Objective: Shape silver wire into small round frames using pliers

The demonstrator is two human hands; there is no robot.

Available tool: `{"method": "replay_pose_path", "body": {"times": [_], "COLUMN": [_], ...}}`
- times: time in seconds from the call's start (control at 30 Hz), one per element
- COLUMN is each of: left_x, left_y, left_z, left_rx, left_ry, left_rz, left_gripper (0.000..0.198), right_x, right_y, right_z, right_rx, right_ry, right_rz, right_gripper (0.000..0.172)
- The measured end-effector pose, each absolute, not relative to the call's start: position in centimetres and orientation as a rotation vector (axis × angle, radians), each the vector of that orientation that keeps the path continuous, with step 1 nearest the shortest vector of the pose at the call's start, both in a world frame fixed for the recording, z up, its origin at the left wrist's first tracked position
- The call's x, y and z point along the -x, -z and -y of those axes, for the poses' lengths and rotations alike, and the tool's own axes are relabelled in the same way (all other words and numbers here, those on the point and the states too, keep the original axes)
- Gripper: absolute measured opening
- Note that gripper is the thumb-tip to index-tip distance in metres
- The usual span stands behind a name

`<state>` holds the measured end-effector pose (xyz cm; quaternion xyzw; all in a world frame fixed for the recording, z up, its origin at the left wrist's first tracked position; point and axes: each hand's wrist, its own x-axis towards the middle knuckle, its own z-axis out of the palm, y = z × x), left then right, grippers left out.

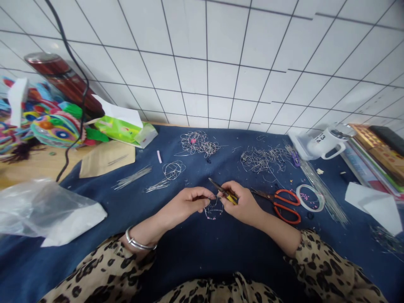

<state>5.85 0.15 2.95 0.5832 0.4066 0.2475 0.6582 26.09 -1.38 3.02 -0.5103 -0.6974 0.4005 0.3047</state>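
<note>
Small wire piece (211,217), dotted with pink beads, held between both hands above the dark blue cloth (202,252), near the middle of the work area. Left hand (191,201): thumb and forefinger pinching the piece at its upper left edge. Right hand (241,202): curled round yellow-handled pliers (232,199), their dark nose pointing up and away from the wire; whether its fingertips also grip the piece, I cannot tell. Risk, as I judge it: thin wire, light pinch, so a slip or hard tug could bend the loops askew. Pliers' tip close to the left fingers; a careless swing could nick one. Farther out, right: red-handled scissors (275,196) beside a white dish (322,204) of loose pink beads; an elbow or sleeve knock might scatter them. Beyond the hands, wire tangle (263,160), its stray ends liable to snag anything dragged across.
</note>
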Motion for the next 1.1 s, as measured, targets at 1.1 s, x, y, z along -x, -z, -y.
{"method": "replay_pose_path", "body": {"times": [1.1], "left_x": [-5.9], "left_y": [-3.0], "left_z": [-0.4], "left_rx": [-1.024], "left_ry": [-0.743], "left_rz": [-0.993], "left_gripper": [0.018], "right_x": [-26.0], "right_y": [-2.1], "right_z": [1.4], "right_rx": [1.328], "right_ry": [-0.956], "right_rz": [1.713], "right_gripper": [0.030]}}
